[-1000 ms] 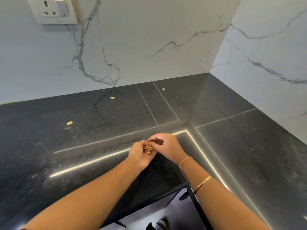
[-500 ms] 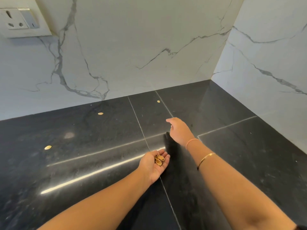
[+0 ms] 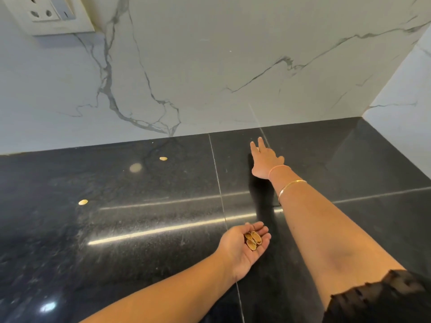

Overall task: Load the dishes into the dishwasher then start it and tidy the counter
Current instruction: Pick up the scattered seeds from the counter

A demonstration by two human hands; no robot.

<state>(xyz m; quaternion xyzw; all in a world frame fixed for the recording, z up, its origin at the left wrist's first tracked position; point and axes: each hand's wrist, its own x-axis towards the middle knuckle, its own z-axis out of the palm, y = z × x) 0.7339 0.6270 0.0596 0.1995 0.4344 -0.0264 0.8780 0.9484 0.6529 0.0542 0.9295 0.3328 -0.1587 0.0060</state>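
Across the black counter (image 3: 140,229) your right hand (image 3: 265,160) has run out much farther than half a second ago. It is now at the foot of the marble backsplash (image 3: 210,66) in the upper middle of the frame, fingers straight and spread, holding nothing that shows. Whether the shell you were after lies under those fingertips I cannot tell. Your left hand (image 3: 242,245) waits at lower centre, palm up and loosely cupped, not closed. The gathered shells (image 3: 253,240) lie out near its fingers, not deep in the palm. That is your weak spot: as you lean into the long reach, the cupped hand may tilt and spill them back onto the counter. A flat poke could also skid that far shell along the polished stone into the wall joint. One loose shell (image 3: 163,158) lies left of centre and another shell (image 3: 83,202) at far left, both easy to miss in the glare
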